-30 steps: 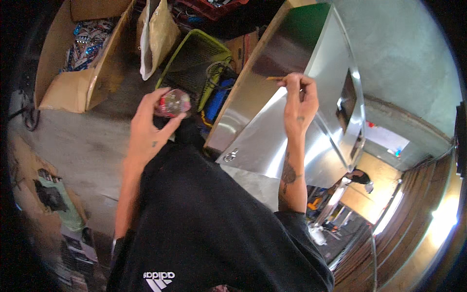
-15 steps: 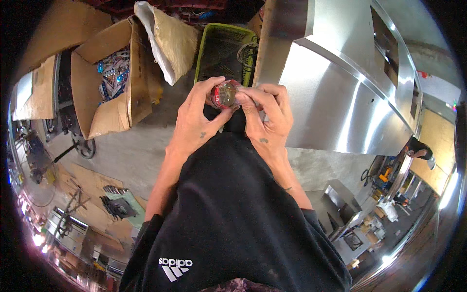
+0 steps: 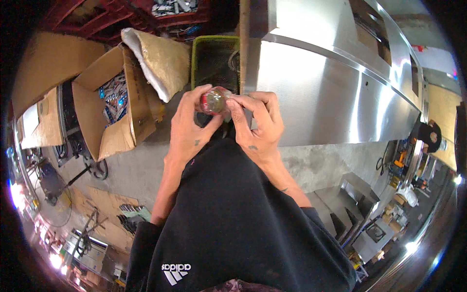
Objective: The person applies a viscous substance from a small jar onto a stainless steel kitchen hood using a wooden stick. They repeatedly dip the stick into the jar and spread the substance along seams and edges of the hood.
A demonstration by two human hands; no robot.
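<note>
Between my hands is a small round item (image 3: 213, 101), red at its side with a brownish-green face under shiny clear film. I cannot make out its exact kind. My left hand (image 3: 187, 114) curls round its left side, thumb below and fingers above. On the other side my right hand (image 3: 259, 117) pinches the clear film (image 3: 227, 96) at the item's edge between thumb and forefinger. Both hands are raised in front of my black shirt, above a green plastic basket (image 3: 193, 61).
An open cardboard box (image 3: 92, 97) of small metallic and blue parts stands at left, beside a tan sack with a white lining (image 3: 163, 58). Large stainless steel panels (image 3: 311, 97) fill the right. Red crates (image 3: 97, 19) lie at the far side. Another person (image 3: 428, 135) is at far right.
My view has shifted, bringing more of the red crates in at the far side. Both hands keep their grip; the round item is turned slightly.
</note>
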